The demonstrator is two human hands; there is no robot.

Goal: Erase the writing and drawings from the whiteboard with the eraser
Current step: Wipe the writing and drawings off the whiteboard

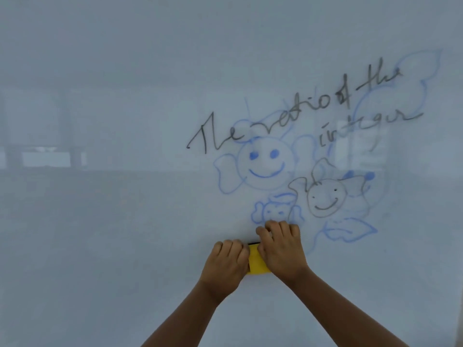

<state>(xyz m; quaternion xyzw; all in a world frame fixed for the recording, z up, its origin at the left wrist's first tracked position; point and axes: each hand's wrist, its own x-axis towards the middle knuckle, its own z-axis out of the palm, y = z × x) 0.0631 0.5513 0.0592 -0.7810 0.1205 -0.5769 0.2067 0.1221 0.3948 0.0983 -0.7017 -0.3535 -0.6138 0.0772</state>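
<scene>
The whiteboard (112,221) fills the whole view. Black handwriting (295,116) slants upward across its right half. Under it are a large blue smiley face (265,164), a black smiley face (325,199), a small blue figure (274,209) and a blue leaf shape (350,231). A yellow eraser (256,261) with a dark pad lies pressed against the board just below the small blue figure. My left hand (225,264) grips its left end and my right hand (281,249) covers its right end, fingertips touching the figure's lower edge. Most of the eraser is hidden by the hands.
Faint blue outlines (421,71) run to the upper right behind the writing. The board's left half shows only dim reflections of a room (45,156). A dark edge (460,309) of the board appears at the lower right.
</scene>
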